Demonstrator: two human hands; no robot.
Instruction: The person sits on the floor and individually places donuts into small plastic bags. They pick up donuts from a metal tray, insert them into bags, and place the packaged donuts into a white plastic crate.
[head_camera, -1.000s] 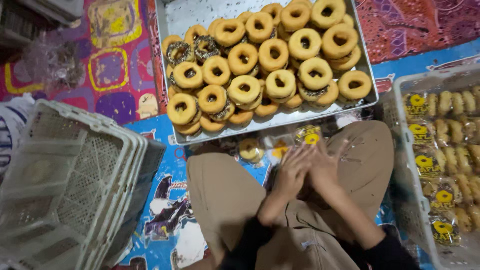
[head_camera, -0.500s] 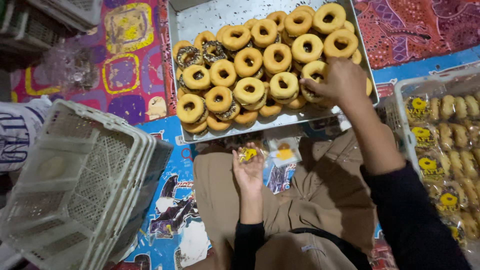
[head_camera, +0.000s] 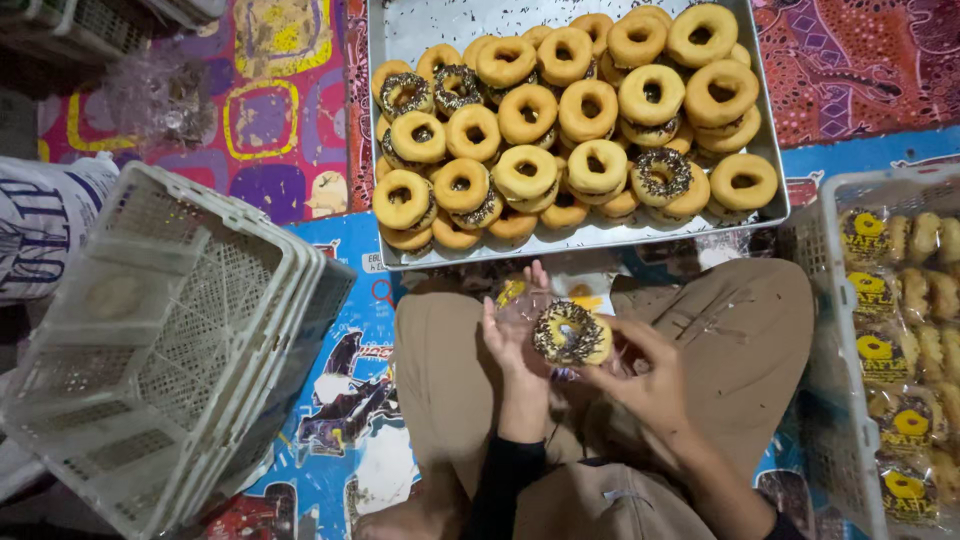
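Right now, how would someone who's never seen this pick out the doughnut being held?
Start at the metal tray of doughnuts, then drop to the lap below it. There the right hand holds one sprinkle-topped doughnut against the left hand; it alone is off the tray.

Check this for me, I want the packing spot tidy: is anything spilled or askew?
Yes. Dark sprinkles are scattered over the bare metal of the tray, off the donuts. The stacked crates on the left lie tipped on their side. The donut between the left hand and right hand looks intact.
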